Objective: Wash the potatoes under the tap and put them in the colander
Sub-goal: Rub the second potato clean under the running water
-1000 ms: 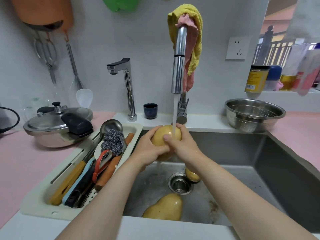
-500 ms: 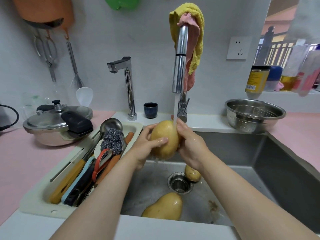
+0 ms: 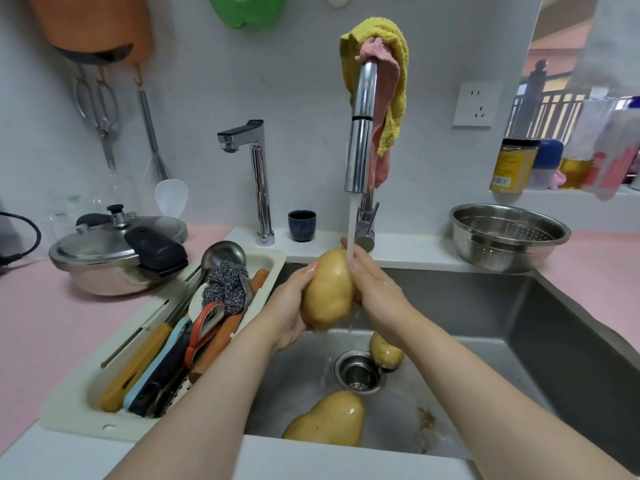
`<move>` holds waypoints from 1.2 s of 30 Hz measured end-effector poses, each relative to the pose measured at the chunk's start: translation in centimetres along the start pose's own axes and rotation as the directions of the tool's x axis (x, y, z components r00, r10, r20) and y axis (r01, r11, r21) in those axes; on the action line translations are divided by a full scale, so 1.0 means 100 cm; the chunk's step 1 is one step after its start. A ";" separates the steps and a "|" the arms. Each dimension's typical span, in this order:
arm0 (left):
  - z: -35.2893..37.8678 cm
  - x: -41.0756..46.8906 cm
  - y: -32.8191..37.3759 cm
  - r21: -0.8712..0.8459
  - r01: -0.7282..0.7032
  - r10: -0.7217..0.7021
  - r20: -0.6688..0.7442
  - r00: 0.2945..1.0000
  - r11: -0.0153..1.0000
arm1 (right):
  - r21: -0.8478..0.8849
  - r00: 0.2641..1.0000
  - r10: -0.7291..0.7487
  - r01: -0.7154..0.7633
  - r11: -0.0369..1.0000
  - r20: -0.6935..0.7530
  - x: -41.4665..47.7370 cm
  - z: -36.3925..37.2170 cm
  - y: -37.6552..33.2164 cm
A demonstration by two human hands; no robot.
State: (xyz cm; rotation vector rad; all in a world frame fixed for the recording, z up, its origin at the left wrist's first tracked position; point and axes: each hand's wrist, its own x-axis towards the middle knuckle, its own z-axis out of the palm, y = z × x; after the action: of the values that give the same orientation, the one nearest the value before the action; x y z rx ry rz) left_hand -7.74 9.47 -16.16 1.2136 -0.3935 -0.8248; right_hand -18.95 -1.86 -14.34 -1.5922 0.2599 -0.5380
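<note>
Head camera view, looking down into a stainless steel sink (image 3: 485, 306) set in a pink counter (image 3: 606, 268). At the centre of the frame, a large, wet, yellow-skinned oval potato (image 3: 329, 292) is held upright in both bare hands. The left grip (image 3: 289, 306) wraps around its left side. The right grip (image 3: 377, 292) curls against its right side, with fingertips reaching behind the top. A thin stream of water (image 3: 350, 223) falls from the tall chrome pull-down tap (image 3: 360, 133) at 12 o'clock and strikes the top of the potato where the right fingers touch it. A yellow cloth (image 3: 398, 64) hangs over the tap's neck. On the sink floor, a second big yellow potato (image 3: 329, 420) lies at 6 o'clock near the front edge. A smaller potato (image 3: 386, 355) sits at 5 o'clock, just beside the round metal drain (image 3: 360, 372). The perforated steel colander bowl (image 3: 509, 237) stands on the counter at 2 o'clock, well apart from the hands; no potato shows inside it. At 8 o'clock, a cream plastic drainer tray (image 3: 79, 403) holds utensils, and a steel pressure cooker (image 3: 114, 251) stands at 9 o'clock.
</note>
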 end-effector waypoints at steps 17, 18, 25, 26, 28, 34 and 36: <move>0.013 -0.002 0.003 0.138 0.012 0.001 -0.100 0.995 0.990 | 0.254 0.945 0.235 -0.175 0.951 -0.229 0.005 0.015 -0.007; 0.012 -0.003 0.005 0.136 0.006 0.013 -0.137 0.991 0.991 | 0.289 0.956 0.235 -0.178 0.941 -0.178 0.002 0.016 -0.008; 0.017 -0.017 0.010 0.385 -0.143 0.190 -0.088 0.978 0.912 | 0.297 0.937 0.178 -0.085 0.951 -0.300 0.005 0.025 -0.008; 0.020 -0.017 0.007 0.434 -0.147 0.181 -0.037 0.983 0.889 | 0.290 0.919 0.198 -0.098 0.952 -0.340 0.005 0.025 -0.007; 0.028 -0.022 0.000 0.488 -0.154 0.169 0.015 0.986 0.859 | 0.211 0.899 0.202 -0.126 0.969 -0.388 0.004 0.022 -0.007; 0.030 -0.018 0.007 0.298 -0.147 0.208 -0.183 0.961 0.943 | 0.061 0.995 0.038 -0.033 0.998 -0.088 0.003 0.009 -0.004; 0.021 -0.017 0.010 0.144 -0.091 0.118 -0.191 0.974 0.985 | 0.049 0.997 -0.021 0.017 0.999 0.071 0.000 0.007 -0.004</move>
State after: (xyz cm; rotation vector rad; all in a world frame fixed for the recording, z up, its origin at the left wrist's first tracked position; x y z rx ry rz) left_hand -9.94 9.45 -14.24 1.3752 -0.3503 -0.5869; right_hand -18.66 -1.16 -14.01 -1.5654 0.1768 -0.4975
